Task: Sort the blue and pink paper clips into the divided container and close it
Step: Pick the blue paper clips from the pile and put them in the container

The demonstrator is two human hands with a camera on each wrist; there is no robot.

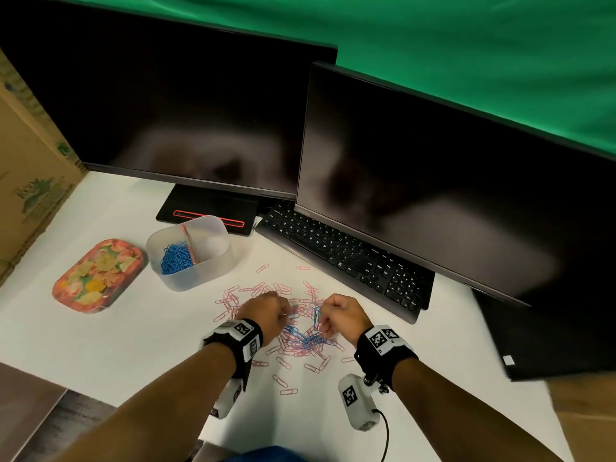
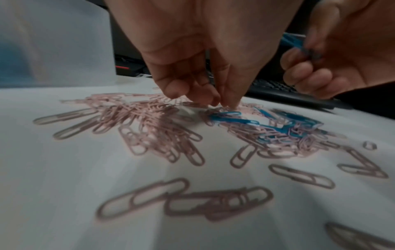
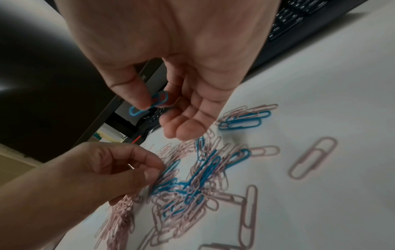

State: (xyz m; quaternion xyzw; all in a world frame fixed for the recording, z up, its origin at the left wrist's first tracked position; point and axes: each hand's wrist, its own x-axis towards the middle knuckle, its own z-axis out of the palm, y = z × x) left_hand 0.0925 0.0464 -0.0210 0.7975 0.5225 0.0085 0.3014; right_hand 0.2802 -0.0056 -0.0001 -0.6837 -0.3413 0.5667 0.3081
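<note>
A mixed pile of pink and blue paper clips point(image 1: 300, 338) lies on the white table point(image 1: 133, 345) between my hands. My left hand point(image 1: 286, 315) reaches down into the pile, its thumb and forefinger pinched together on a blue clip point(image 2: 226, 115) at the pile's edge. My right hand point(image 1: 321, 323) hovers just above the pile and pinches a few blue clips point(image 3: 149, 105) between thumb and forefinger. The translucent divided container point(image 1: 216, 261) stands open at the back left, with blue clips point(image 1: 175, 258) in its left compartment. Its right compartment looks bare.
A floral lid point(image 1: 100, 275) lies left of the container. A black keyboard point(image 1: 350, 258) and two dark monitors point(image 1: 433, 195) stand behind the pile. Loose pink clips point(image 1: 283, 383) are scattered toward the table's front edge. A cardboard box point(image 1: 26, 181) stands at far left.
</note>
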